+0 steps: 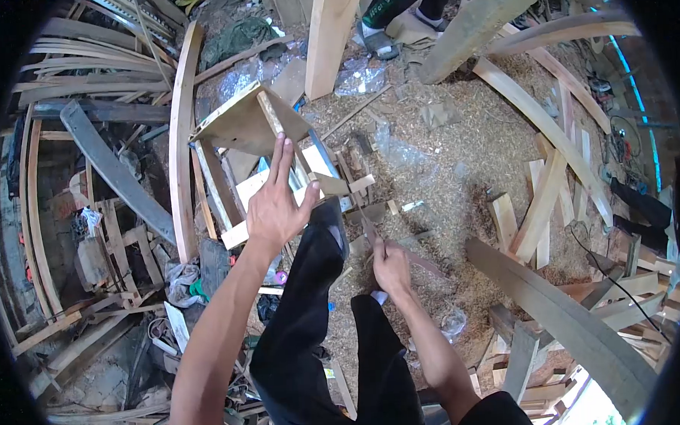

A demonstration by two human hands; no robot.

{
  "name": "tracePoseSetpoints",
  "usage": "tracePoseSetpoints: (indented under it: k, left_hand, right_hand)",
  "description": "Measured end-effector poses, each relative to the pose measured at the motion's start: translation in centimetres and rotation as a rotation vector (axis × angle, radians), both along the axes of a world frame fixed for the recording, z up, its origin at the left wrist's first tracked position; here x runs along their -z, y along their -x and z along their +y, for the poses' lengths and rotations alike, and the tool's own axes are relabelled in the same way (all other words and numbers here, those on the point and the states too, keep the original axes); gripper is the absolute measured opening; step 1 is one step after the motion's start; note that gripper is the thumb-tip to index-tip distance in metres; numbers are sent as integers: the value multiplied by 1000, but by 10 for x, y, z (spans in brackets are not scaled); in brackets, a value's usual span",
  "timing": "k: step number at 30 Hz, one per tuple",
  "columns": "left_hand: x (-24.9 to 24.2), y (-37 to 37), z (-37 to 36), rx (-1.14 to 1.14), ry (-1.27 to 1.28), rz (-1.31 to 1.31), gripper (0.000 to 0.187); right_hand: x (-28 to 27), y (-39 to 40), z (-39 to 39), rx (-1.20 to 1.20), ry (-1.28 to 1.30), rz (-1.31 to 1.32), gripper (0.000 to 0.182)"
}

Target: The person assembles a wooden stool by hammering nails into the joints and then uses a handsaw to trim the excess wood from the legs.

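Observation:
My left hand [276, 211] lies with its fingers stretched out and thumb apart on an open wooden frame [223, 190]. Its two longest fingertips touch a narrow wooden bar, beside a broad panel [243, 130] at the frame's far end. Close to the thumb, a short wood block [331, 185] sticks out from the frame's right side. My right hand [392, 267] is closed around a long, thin, flat brownish tool [428, 265], which shows on both sides of the fist. The tool's far end reaches near the block; its exact kind I cannot tell.
Sawdust [444, 179] and plastic scraps cover the ground. A thick curved beam [561, 317] rises at right, with planks [546, 205] beyond it. Curved boards [184, 150] and stacked timber stand at left. Another person's foot [379, 42] is at the top.

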State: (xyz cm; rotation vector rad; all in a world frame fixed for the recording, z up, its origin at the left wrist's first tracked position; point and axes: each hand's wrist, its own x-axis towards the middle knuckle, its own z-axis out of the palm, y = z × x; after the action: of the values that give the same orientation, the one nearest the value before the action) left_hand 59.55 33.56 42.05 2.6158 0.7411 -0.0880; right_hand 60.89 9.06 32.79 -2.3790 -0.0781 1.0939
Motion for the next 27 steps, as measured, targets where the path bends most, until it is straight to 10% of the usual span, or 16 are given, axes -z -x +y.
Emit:
tracePoseSetpoints:
  k: [5, 15, 27]
  left_hand:
    - [7, 2, 1, 27, -11, -89, 77]
    - [3, -1, 0, 27, 9, -43, 78]
    - [-1, -4, 2, 16, 41, -5, 79]
  right_hand:
    - [80, -40, 63, 10, -64, -101, 63]
    - [-1, 2, -8, 32, -34, 25, 57]
    - [98, -41, 46, 56, -111, -26, 62]
